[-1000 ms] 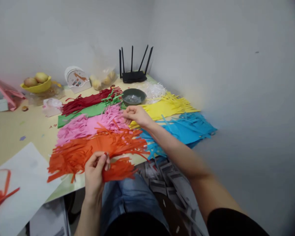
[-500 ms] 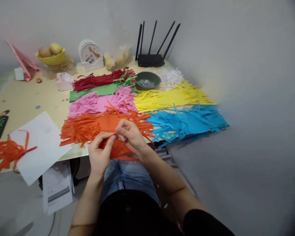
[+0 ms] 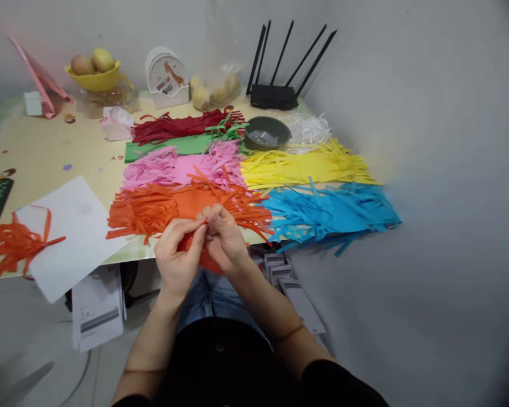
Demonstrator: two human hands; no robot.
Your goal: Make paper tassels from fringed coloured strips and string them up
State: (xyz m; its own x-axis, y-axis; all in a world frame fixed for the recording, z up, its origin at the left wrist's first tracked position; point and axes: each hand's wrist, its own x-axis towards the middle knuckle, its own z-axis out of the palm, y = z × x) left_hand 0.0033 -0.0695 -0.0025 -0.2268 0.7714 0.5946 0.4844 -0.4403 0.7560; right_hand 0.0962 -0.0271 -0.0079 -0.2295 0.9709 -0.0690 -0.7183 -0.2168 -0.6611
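Observation:
My left hand [image 3: 178, 254] and my right hand [image 3: 228, 240] meet at the table's front edge, fingertips pinched together. Between them is a piece of orange paper [image 3: 211, 263], whose sheet hangs below the fingers above my lap; the hands hide most of it. Just behind lies a stack of orange fringed paper [image 3: 148, 210], its ends cut into thin strips. To the right of my right hand is blue fringed paper [image 3: 331, 208], partly over the table edge. Yellow [image 3: 301, 168], pink [image 3: 186, 165], green [image 3: 169, 148] and dark red fringed paper [image 3: 173, 128] lie farther back.
A white sheet [image 3: 78, 226] juts over the front edge, beside an orange paper tassel [image 3: 14, 246]. Behind stand a dark bowl [image 3: 266, 141], white shreds [image 3: 309, 130], a black router [image 3: 275, 97] and a yellow bowl of fruit [image 3: 95, 81]. A wall [image 3: 449, 198] bounds the right.
The view has shifted a little. My fingers remain pinched on the orange paper, with the hands drawn slightly closer together. Less of the hanging orange sheet shows beneath them now.

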